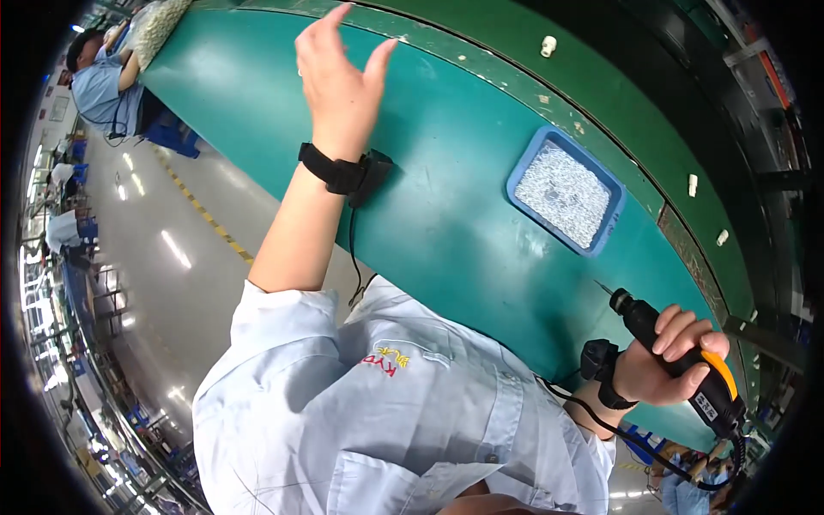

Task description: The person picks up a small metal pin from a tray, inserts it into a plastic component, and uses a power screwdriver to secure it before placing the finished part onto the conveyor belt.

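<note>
My left hand reaches over the far edge of the green table with fingers apart and nothing in it. My right hand is wrapped round a black and orange electric screwdriver. Its thin bit points up and to the left, above the table, and a coiled cord leaves its back end. Between the hands, toward the right, a blue tray holds a heap of small shiny metal pieces, too small to name. Each wrist wears a black strap with a small box.
Beyond the green table runs a darker green belt carrying small white parts, among them one white fitting. A large bag of pale pieces lies at the far left by a seated person. Black cables hang near my body.
</note>
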Motion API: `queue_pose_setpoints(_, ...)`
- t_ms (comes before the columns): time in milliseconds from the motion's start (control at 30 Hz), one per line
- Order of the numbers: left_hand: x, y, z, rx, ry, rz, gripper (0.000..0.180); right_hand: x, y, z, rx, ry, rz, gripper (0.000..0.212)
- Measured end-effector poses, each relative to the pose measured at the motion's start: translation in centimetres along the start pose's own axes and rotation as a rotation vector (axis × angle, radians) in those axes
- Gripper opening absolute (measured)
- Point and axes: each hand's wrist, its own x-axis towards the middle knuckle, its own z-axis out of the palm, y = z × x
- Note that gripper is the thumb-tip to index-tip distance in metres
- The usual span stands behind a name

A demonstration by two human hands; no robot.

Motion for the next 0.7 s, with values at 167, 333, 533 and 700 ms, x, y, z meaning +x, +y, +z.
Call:
queue_pose_setpoints(167,-2.8,-11.6,-1.3,0.348,0.036,-0.29,0.032,0.4,0.6,0.5,-0.015,-0.005,0.021,0.024)
queue_pose_setpoints(333,-3.8,-16.3,-1.0,-0.539,-0.351,-0.77,0.035,0.1,0.6,0.4,-0.061,0.012,0.014,0.029)
queue_pose_setpoints(533,-4.7,-13.4,-0.3,-0.759,-0.372,-0.769,0.025,-0.3,0.2,0.4,-0.042,0.012,0.023,0.026)
queue_pose_setpoints(700,-6.7,1.9,-1.0,-0.931,-0.754,-0.614,0.022,0.1,0.2,0.4,-0.084,-0.006,0.026,0.026)
